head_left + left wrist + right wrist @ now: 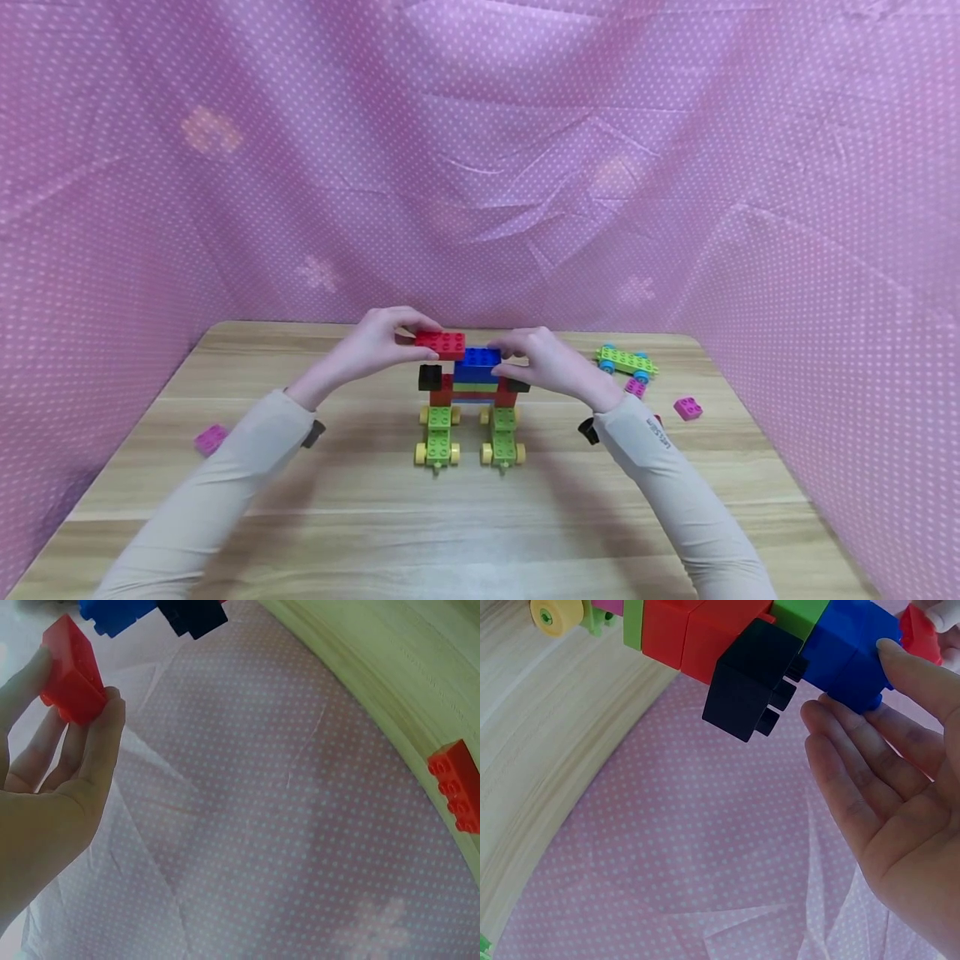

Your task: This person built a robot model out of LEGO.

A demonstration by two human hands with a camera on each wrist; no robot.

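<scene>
A brick model point(471, 392) stands mid-table on two green wheeled bases point(438, 435), with red, green and black bricks and a blue brick point(477, 360) on top. My left hand point(375, 340) pinches a red brick point(441, 343) between thumb and fingers, level with the model's top left; the same red brick point(73, 671) shows in the left wrist view. My right hand point(542, 360) lies with straight fingers against the blue brick point(851, 652) on its right side, just above a black brick point(751, 677).
A green wheeled plate point(627, 361) with blue wheels lies at the back right, with pink bricks point(687, 407) near it. Another pink brick point(211, 438) lies at the left. A loose red brick point(457, 784) sits on the wooden table point(480, 517). Pink dotted cloth walls surround the table.
</scene>
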